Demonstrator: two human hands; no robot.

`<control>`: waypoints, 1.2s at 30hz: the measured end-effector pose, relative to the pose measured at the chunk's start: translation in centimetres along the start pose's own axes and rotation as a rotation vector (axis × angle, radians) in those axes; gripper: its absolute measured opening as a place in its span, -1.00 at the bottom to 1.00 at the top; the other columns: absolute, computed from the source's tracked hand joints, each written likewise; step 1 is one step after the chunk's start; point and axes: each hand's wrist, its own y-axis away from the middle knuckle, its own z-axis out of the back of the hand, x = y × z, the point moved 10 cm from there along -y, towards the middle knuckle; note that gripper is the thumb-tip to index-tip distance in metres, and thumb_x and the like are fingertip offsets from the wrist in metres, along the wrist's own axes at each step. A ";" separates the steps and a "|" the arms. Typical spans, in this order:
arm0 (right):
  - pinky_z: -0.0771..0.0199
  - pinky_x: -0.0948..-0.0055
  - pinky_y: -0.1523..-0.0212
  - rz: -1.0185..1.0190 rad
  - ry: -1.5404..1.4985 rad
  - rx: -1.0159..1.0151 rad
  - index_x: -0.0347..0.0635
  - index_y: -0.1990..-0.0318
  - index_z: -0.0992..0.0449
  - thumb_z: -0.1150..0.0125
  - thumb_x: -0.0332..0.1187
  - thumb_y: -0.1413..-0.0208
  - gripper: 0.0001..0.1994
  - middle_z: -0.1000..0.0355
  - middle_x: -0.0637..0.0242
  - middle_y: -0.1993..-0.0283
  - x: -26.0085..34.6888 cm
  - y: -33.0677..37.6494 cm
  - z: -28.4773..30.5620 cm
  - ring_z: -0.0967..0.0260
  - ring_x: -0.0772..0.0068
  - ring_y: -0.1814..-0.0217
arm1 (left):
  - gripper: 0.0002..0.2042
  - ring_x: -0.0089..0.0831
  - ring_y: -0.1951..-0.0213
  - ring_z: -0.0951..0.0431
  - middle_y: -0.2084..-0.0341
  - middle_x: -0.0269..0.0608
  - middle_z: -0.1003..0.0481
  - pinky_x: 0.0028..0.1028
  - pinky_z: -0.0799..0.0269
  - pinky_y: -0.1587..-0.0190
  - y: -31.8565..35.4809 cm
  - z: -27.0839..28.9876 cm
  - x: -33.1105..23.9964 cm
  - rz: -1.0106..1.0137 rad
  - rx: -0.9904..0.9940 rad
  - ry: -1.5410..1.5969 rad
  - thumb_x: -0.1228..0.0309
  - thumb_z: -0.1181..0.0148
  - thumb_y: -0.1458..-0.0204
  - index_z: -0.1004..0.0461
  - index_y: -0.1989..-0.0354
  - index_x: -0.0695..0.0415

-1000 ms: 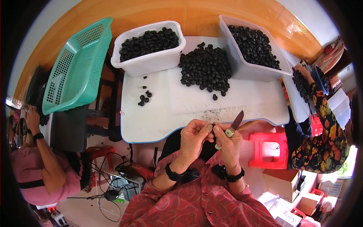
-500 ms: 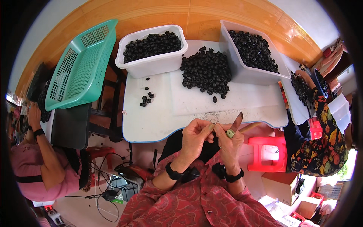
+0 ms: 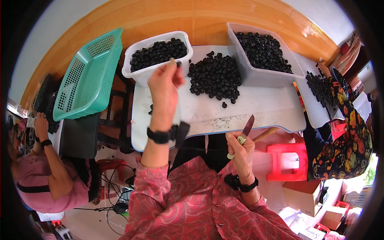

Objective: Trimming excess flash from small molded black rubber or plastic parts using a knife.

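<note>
My left hand [image 3: 165, 90] is raised in front of the left white tub [image 3: 138, 76], its fingers pinched on a small round black part [image 3: 179, 64], slightly blurred. Black parts of the same look fill that tub. Low over the table's front edge, my right hand [image 3: 242, 154] is closed around a folding knife with a pale green handle [image 3: 241, 139]. The knife's blade [image 3: 248, 125] points up and away from me. A heap of black parts [image 3: 214, 76] lies on the white table [image 3: 196, 114], to the right of my left hand.
A larger translucent bin [image 3: 264, 78] of black parts stands at the back right. At the far left is a green perforated basket [image 3: 86, 96]. A red stool [image 3: 274, 174] stands at the right. Two other people work at either side. Dark crumbs [image 3: 228, 125] litter the table's front.
My left hand has left my right hand and swung up and left to the white tub, carrying a black part. My right hand stays low and keeps hold of the knife.
</note>
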 end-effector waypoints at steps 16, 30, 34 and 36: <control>-0.01 0.70 0.66 -0.023 -0.104 -0.059 -0.25 0.36 -0.53 -0.21 -0.36 -0.13 -0.86 -0.24 0.56 0.62 -1.2 -0.7 2.2 -0.07 0.79 0.67 | -0.89 -0.54 0.56 -0.49 0.51 -0.22 -0.54 -0.56 -0.42 0.50 4.7 0.6 9.5 0.081 0.094 -0.538 0.48 -0.18 -0.04 -0.52 0.31 0.26; -0.06 0.70 0.65 -0.035 -0.060 -0.022 -0.26 0.35 -0.52 -0.23 -0.33 -0.13 -0.84 -0.26 0.56 0.60 -1.5 -0.8 2.5 -0.08 0.78 0.66 | -0.73 -0.12 0.35 -0.49 0.35 -0.10 -0.37 -0.24 -0.42 0.29 8.2 -6.9 12.6 -0.417 0.363 -1.462 0.30 -0.30 0.07 -0.52 0.21 0.15; -0.07 0.70 0.64 -0.055 -0.038 -0.030 -0.27 0.34 -0.52 -0.21 -0.34 -0.14 -0.84 -0.27 0.55 0.58 -1.5 -1.1 2.8 -0.09 0.79 0.64 | -0.75 -0.19 0.39 -0.52 0.39 -0.10 -0.41 -0.30 -0.44 0.35 8.7 -6.6 11.6 -0.460 0.356 -1.442 0.35 -0.32 0.08 -0.50 0.24 0.17; -0.07 0.70 0.64 -0.053 -0.026 -0.030 -0.27 0.33 -0.52 -0.20 -0.35 -0.15 -0.84 -0.28 0.55 0.58 -1.4 -1.2 2.7 -0.09 0.79 0.64 | -0.84 -0.33 0.45 -0.54 0.41 -0.13 -0.46 -0.43 -0.47 0.42 8.8 -5.8 10.9 -0.343 0.375 -0.964 0.50 -0.28 0.04 -0.47 0.29 0.25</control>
